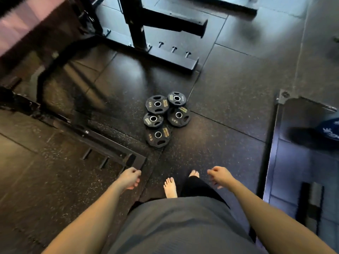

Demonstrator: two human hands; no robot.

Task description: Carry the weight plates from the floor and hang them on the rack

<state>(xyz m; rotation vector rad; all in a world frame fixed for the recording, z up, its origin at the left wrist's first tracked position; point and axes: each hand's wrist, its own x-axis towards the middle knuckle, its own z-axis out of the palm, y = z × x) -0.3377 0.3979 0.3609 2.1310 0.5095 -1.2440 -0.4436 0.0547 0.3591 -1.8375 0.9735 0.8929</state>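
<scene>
- We see our left hand [130,177] hanging empty at our side, its fingers loosely curled and gripping nothing.
- Our right hand [220,176] hangs the same way, fingers slack and half curled, with nothing in them.
- The weight plates [165,119] lie on the floor [229,107] ahead of both hands, well apart from them and roughly between the two, a little nearer the left.
- We count five black plates in a loose cluster, flat on the mat, some overlapping at the edges; the one closest to our hands [158,136] has another resting partly on it.
- Beyond the plates, farther from our hands, stands the black rack [139,26], with short pegs [173,49] along its base bar.
- Just beside our left hand, a black steel frame corner [135,158] sits on the floor.
- Between our hands, our bare feet [169,186] stand on the speckled rubber mat.
- Off past our right hand, a blue object [330,129] lies on a dark platform [293,162]; we cannot tell what it is.
</scene>
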